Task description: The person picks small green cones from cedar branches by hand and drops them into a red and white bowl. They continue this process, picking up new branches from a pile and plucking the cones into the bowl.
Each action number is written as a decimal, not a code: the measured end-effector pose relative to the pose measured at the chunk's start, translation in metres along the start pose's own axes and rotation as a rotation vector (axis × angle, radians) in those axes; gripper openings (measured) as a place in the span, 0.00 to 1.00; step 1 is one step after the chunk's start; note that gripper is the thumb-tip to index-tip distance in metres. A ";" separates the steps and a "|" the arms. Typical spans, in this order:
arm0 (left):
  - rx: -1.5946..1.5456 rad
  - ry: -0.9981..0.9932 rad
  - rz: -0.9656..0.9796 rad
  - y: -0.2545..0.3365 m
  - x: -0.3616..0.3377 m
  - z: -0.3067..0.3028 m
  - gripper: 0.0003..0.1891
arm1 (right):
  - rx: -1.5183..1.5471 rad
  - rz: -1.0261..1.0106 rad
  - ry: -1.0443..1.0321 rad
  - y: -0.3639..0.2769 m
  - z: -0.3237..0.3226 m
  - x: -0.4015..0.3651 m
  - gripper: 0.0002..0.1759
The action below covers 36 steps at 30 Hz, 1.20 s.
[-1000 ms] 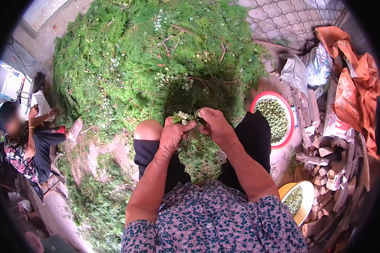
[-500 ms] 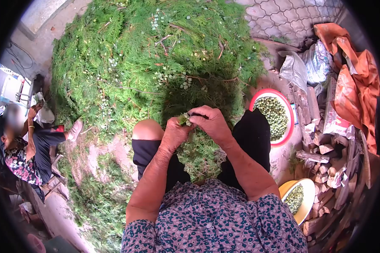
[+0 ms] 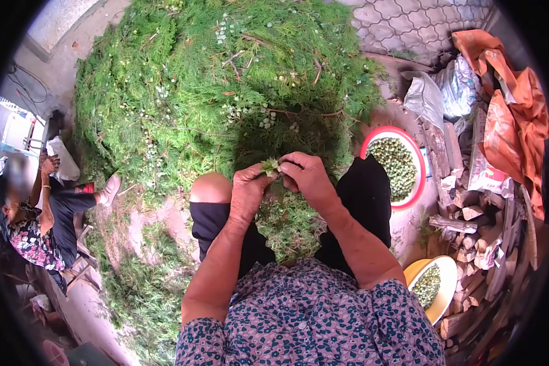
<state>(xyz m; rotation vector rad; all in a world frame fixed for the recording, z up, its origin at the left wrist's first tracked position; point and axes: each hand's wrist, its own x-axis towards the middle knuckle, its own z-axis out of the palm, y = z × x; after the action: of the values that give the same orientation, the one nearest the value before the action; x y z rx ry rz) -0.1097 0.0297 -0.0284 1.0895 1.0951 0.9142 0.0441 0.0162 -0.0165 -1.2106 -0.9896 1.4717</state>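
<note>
My left hand (image 3: pixel 248 194) and my right hand (image 3: pixel 308 177) meet above my lap, both pinching one small green sprig (image 3: pixel 269 166) with pale seed pods. A bunch of cut green branches (image 3: pixel 287 222) lies in my lap between my knees. Just beyond my hands rises a big heap of green foliage (image 3: pixel 219 85) dotted with pale pods.
A red-rimmed bowl (image 3: pixel 415 183) full of green pods sits by my right knee; a yellow bowl (image 3: pixel 444 293) with pods lies lower right. Firewood (image 3: pixel 470 226), sacks and orange cloth (image 3: pixel 506 116) crowd the right. Another person (image 3: pixel 36 219) sits at the left.
My hands closed together on the sprig and shifted slightly; the pale pod cluster seen a second ago is smaller now. The person at the left raised a hand.
</note>
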 end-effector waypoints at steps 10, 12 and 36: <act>-0.035 0.029 -0.054 0.005 -0.003 0.001 0.04 | 0.228 0.053 -0.104 0.002 -0.003 0.004 0.10; 0.032 -0.025 -0.053 0.001 -0.003 0.002 0.03 | 0.091 0.050 -0.099 0.002 -0.002 0.004 0.11; 0.110 -0.019 0.061 -0.011 0.000 0.002 0.04 | -0.208 -0.248 0.027 0.008 0.007 0.003 0.09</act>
<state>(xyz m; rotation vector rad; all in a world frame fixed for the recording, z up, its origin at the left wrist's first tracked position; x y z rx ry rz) -0.1075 0.0271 -0.0386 1.2253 1.1121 0.8978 0.0353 0.0178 -0.0234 -1.2015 -1.2501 1.1783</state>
